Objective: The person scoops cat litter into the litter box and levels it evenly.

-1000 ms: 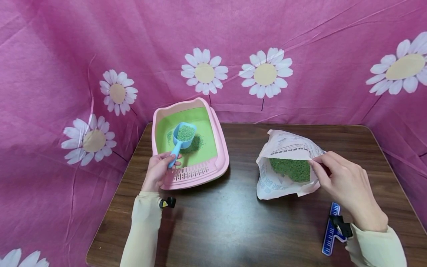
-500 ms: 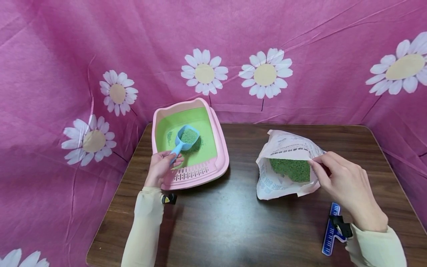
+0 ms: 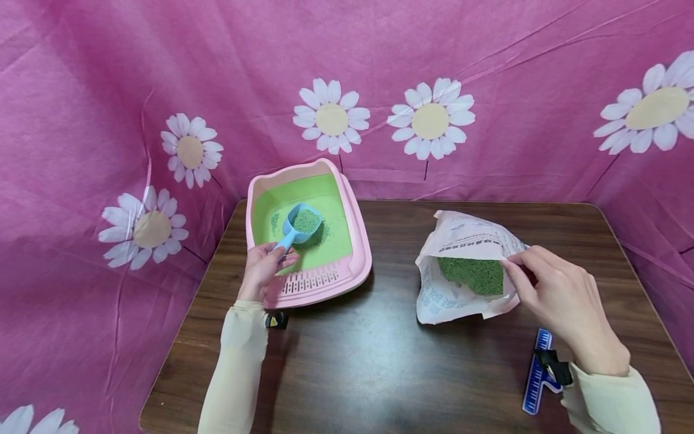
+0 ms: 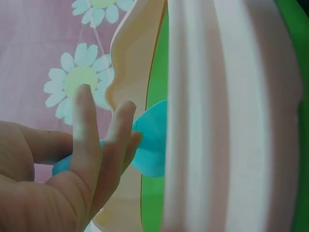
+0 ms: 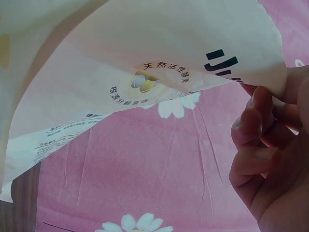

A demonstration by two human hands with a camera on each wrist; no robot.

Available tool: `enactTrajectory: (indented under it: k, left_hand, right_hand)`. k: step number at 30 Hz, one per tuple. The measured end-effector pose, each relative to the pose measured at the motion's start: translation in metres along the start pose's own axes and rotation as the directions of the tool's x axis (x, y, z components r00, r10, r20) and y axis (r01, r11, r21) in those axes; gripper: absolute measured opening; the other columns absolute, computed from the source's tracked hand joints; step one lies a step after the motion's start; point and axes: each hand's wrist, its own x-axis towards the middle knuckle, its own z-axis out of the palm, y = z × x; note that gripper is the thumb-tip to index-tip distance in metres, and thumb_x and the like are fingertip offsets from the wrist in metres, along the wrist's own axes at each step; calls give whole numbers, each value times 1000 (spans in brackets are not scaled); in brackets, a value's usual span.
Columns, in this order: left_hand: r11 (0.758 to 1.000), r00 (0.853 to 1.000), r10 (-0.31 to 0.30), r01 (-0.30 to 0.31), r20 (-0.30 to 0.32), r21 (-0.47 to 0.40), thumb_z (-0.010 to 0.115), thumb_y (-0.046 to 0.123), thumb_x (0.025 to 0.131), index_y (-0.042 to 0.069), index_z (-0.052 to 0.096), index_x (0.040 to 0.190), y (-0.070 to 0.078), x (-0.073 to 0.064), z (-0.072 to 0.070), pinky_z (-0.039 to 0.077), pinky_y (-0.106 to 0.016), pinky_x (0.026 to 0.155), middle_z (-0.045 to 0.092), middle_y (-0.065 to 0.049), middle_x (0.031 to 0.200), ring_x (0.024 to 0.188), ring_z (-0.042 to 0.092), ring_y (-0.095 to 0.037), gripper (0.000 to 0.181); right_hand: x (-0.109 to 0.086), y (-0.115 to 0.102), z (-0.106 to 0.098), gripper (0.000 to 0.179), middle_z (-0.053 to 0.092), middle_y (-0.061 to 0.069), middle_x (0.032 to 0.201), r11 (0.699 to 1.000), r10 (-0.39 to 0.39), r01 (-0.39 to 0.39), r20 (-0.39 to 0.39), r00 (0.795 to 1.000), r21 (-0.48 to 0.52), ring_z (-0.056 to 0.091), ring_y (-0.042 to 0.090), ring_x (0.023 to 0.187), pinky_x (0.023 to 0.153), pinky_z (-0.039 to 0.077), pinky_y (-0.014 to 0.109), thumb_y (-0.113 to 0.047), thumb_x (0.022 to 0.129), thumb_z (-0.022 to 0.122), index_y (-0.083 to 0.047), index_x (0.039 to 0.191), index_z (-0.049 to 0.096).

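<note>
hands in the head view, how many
2: the left hand holds the blue scoop over the pink tray; the right hand pinches the edge of the white bag.

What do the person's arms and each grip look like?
Both arms have long, cream-coloured sleeves: the left sleeve and the right sleeve. Each wrist wears a small black wrist camera; the left one shows a yellow mark. The left grip and right grip have no gloves.

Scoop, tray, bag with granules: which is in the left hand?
Blue scoop: left hand holds its handle. The right hand pinches the bag; neither grips the tray.
</note>
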Motion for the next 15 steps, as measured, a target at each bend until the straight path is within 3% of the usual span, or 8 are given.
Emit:
enactTrajectory:
  k: [3, 10, 15]
  left_hand:
    - [1000, 1000, 3, -3, -14, 13, 44, 3, 100, -14, 36, 138, 1, 1, 0, 58, -20, 80, 62, -23, 109, 72, 70, -8, 43]
    - [999, 999, 26, -25, -22, 23, 42, 1, 100, -16, 34, 138, 3, 2, 4, 58, -20, 80, 64, -7, 88, 75, 70, -11, 43]
    - [1000, 999, 19, -19, -42, 8, 41, 1, 100, -15, 32, 139, 3, 4, 4, 58, -20, 79, 62, -9, 88, 72, 69, -10, 43]
  right_hand:
    - [0, 0, 0, 5, 60, -4, 74, 1000, 3, -3, 3, 1000, 1, 45, 10, 51, 42, 33, 32, -15, 82, 71, -15, 80, 66]
    - [0, -1, 0, 5, 62, -3, 75, 1000, 5, -5, 2, 1000, -1, 48, 12, 52, 42, 34, 34, -14, 81, 71, -14, 81, 67]
    - [1, -1, 0, 5, 61, -4, 75, 1000, 6, -6, 3, 1000, -1, 47, 12, 52, 42, 34, 34, -14, 81, 72, -14, 80, 67]
